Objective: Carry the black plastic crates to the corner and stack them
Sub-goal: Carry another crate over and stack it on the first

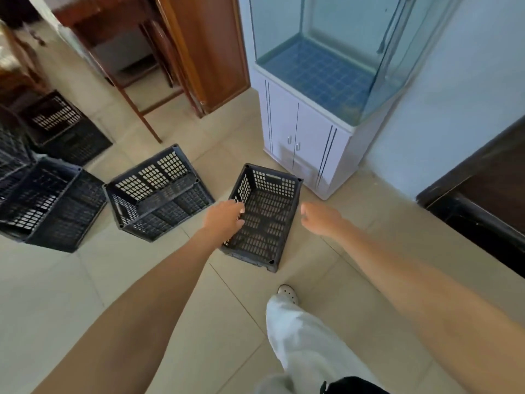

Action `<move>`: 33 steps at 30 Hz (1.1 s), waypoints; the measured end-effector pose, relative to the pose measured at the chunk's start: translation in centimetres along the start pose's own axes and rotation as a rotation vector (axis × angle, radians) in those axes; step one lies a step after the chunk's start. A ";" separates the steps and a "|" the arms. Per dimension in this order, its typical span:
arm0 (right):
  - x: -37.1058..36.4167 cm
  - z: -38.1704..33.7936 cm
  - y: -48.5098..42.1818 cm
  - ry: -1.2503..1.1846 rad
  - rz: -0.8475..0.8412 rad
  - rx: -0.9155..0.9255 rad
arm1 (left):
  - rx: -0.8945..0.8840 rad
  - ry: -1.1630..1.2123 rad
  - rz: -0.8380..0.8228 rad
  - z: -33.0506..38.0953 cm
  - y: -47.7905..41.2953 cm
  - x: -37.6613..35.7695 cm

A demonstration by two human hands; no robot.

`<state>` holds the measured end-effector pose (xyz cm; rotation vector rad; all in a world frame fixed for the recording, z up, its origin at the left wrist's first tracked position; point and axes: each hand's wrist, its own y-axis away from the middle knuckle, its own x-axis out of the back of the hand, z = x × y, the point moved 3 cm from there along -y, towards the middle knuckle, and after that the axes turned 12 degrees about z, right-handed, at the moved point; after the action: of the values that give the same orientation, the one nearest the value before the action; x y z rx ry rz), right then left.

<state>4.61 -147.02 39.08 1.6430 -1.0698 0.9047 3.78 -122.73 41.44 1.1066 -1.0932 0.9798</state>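
The tiled floor (113, 280) holds loose black crates, none clearly stacked, so you seem near the start, with the carrying and stacking still to do. The near crate (267, 220) sits upright before the aquarium cabinet (306, 143). The tipped crate (159, 194), left crate (48, 206) and far crate (65, 129) lie to your left. Your left hand (224, 218) curls its fingers over the near crate's left rim. Your right hand (319, 218), loosely curled and holding nothing, hangs just beside the right rim.

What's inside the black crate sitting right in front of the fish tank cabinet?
Nothing shows inside the crate: only its perforated bottom and walls. The left hand lies over one side rim and covers a small patch of the inside there, which stays unseen.
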 end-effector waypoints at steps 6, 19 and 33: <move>1.2 -3.6 -8.8 -0.048 -0.049 -0.053 | 0.108 0.044 -0.057 -7.8 -6.3 1.2; -8.1 -5.6 -18.5 -0.084 -0.163 -0.365 | -0.092 0.010 -0.253 -18.3 -20.0 -5.9; -23.7 -1.7 -23.8 -0.135 -0.187 -0.673 | 0.142 0.344 -0.394 -21.5 -29.5 -23.2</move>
<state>18.58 -135.61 10.70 1.2132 -1.1301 0.2591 31.43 -108.40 11.39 1.1605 -0.5087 0.8968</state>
